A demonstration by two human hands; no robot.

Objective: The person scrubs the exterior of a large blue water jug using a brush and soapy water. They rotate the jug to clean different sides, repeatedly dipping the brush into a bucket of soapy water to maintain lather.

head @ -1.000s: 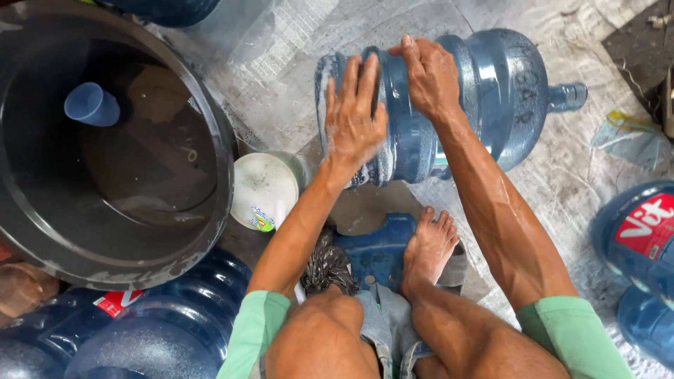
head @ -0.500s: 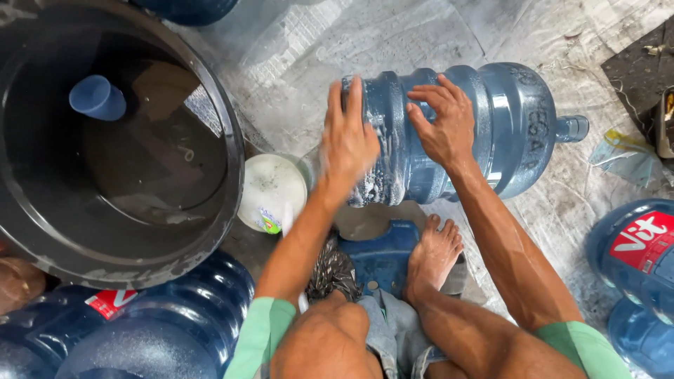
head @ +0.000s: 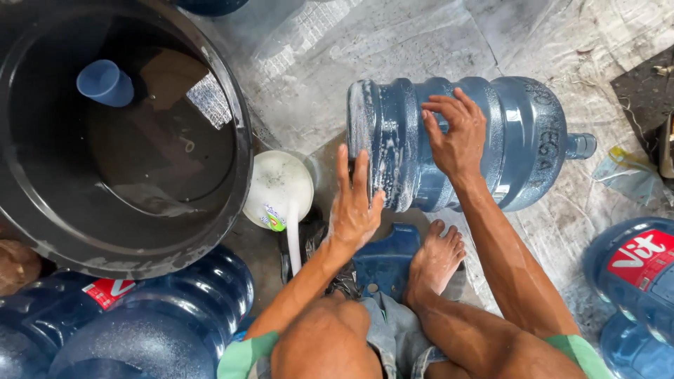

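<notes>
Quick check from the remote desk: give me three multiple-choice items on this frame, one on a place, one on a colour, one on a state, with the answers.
1. Where does the blue cup sit?
A. inside the big black tub
B. on the blue stool
C. on the jug

2. What colour is the scoop beside the tub?
A. red
B. white
C. black

3. How does the big blue jug lie?
A. upright, neck up
B. upside down
C. on its side, neck pointing right

Answers: 1 A, the cup floats within the tub's rim. 2 B, its bowl and handle are white. 3 C, the sudsy base faces left under the left hand, and the right hand rests on top.
</notes>
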